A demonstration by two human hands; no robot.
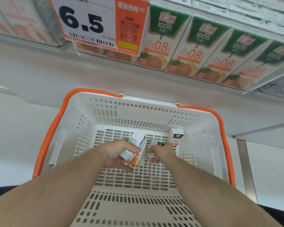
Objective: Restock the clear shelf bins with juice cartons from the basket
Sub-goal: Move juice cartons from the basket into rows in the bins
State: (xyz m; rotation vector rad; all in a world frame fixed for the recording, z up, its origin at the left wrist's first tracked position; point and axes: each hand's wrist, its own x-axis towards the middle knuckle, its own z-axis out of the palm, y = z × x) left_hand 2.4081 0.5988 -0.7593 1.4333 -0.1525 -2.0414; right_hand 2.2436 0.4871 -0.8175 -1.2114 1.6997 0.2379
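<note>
Two hands are down in the basket point(202, 126), white slotted plastic with orange handles, standing below the shelf. Our left hand point(116, 154) is clamped around one juice carton point(134, 149), thumb across a broad face, fingers underneath; the carton is tilted, its fruit-printed end toward us. Our right hand point(162, 150) is closed over a second carton point(152, 158) lying on the basket floor; how firm that grip is, we cannot tell, since the fingers hide behind the knuckles. A third carton point(176, 135) stands upright in the far right corner, untouched.

Handling, as we judge it: small, stiff paperboard boxes, light enough for one hand each. Flat faces give good purchase; a smooth coated skin could slip if pinched by edges only. Best hold is across opposite broad faces near the middle. Squeezing hard may dent a wall.

Farther up, the clear shelf bin point(246, 93) holds a row of shelved cartons point(195, 46) upright, labels facing out. A price tag point(84, 22) reading 6.5 hangs at the upper left. Three cartons remain to go up, we estimate.
</note>
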